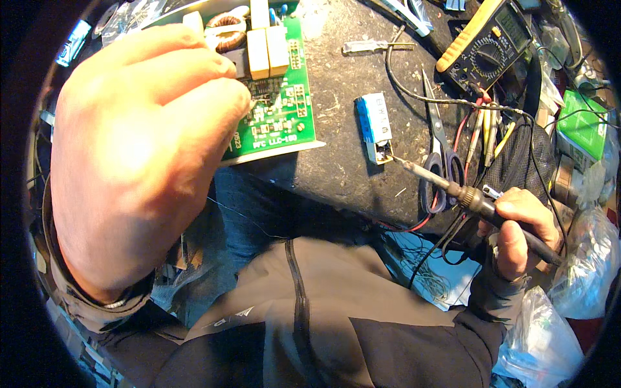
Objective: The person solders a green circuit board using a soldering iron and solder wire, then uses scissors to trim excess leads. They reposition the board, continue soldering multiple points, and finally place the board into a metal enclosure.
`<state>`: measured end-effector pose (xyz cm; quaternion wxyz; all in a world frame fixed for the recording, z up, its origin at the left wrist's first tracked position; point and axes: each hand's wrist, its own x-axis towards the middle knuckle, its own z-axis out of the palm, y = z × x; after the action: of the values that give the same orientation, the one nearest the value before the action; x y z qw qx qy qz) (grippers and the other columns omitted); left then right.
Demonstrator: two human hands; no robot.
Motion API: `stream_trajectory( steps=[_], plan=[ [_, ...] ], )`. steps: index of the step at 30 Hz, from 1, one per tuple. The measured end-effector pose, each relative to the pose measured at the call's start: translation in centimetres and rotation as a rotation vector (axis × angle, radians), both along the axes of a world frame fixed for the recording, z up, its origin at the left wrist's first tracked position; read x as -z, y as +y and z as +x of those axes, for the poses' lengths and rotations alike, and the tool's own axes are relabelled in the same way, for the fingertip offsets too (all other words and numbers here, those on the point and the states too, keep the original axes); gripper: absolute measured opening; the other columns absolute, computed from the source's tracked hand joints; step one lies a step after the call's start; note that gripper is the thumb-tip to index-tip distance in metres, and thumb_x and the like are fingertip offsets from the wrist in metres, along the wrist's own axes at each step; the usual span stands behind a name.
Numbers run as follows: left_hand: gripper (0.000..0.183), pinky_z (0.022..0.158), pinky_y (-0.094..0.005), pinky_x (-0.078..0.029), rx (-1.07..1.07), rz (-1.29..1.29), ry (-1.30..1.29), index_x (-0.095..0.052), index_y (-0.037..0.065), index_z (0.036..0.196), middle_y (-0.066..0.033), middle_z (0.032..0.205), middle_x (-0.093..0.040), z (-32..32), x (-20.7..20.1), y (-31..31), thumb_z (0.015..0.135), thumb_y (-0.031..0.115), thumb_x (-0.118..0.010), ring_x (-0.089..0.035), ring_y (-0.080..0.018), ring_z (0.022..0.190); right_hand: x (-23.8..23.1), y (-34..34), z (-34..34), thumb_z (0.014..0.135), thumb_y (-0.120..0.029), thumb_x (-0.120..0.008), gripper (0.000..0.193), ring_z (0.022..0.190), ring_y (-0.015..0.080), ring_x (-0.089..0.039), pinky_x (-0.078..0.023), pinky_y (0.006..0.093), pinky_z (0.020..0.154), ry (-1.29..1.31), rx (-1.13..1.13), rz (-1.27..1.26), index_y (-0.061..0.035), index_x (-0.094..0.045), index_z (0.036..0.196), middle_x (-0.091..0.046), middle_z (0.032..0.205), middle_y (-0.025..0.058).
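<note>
My left hand is closed over the left part of a green circuit board, its fingers curled down among the parts. The fingertips are hidden, so exactly where they grip does not show. A copper-wound ring coil and a pale yellow block part stand on the board. In my right hand is a soldering iron with a dark handle, pointing up and left. Its tip reaches the lower end of a small blue and white box, whose near end is open with something dark inside.
Scissors with dark handles lie beside the iron. Behind them sit a yellow multimeter, a clear-handled screwdriver and tangled cables. To the right are a green box and clear plastic bags. The dark table's edge runs before my body.
</note>
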<state>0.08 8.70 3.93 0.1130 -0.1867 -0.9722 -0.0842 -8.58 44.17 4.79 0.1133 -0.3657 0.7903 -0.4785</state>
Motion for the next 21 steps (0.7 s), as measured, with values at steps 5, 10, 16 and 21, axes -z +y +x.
stream_trajectory(
  steps=[5, 10, 16, 21],
  plan=[
    [0.012, 0.074, -0.0389, -0.053, 0.007, -0.014, 0.009, -0.065, -0.003, 0.085, -0.0155, 0.085, -0.066, 0.2, 0.2, -0.2, 0.075, -0.001, -0.071, -0.065, -0.0329, 0.083, 0.0, -1.2, 0.1, 0.074, -0.004, -0.069, 0.019, 0.061, 0.0208, -0.063, -0.049, 0.0299, 0.058, 0.028, 0.084, 0.129, 0.0060, -0.070, 0.090, -0.068, 0.076, 0.0155],
    [0.013, 0.072, -0.0383, -0.053, 0.025, 0.046, -0.006, -0.064, -0.003, 0.083, -0.0145, 0.082, -0.064, -0.1, 0.2, -0.2, 0.073, -0.001, -0.071, -0.064, -0.0323, 0.080, -0.1, -2.0, -0.1, 0.073, -0.003, -0.069, 0.019, 0.062, 0.0217, -0.064, -0.049, 0.0300, 0.057, 0.045, 0.069, 0.198, 0.0047, -0.071, 0.090, -0.068, 0.076, 0.0151],
    [0.012, 0.065, -0.0372, -0.050, 0.019, 0.140, -0.008, -0.063, -0.002, 0.080, -0.0118, 0.077, -0.060, -0.2, 0.5, -0.2, 0.072, -0.001, -0.072, -0.060, -0.0302, 0.072, -1.0, -3.5, -0.2, 0.070, -0.001, -0.068, 0.018, 0.056, 0.0234, -0.063, -0.049, 0.0309, 0.053, 0.161, -0.049, 0.269, 0.0041, -0.070, 0.087, -0.065, 0.069, 0.0151],
    [0.012, 0.062, -0.0381, -0.047, 0.014, 0.241, 0.001, -0.060, -0.001, 0.076, -0.0112, 0.074, -0.055, -0.3, 0.8, -0.3, 0.072, -0.001, -0.072, -0.056, -0.0313, 0.071, -2.1, -4.5, -0.9, 0.072, 0.005, -0.066, 0.022, 0.058, 0.0247, -0.063, -0.050, 0.0307, 0.053, 0.195, -0.221, 0.351, 0.0040, -0.068, 0.094, -0.065, 0.072, 0.0151]
  ],
)
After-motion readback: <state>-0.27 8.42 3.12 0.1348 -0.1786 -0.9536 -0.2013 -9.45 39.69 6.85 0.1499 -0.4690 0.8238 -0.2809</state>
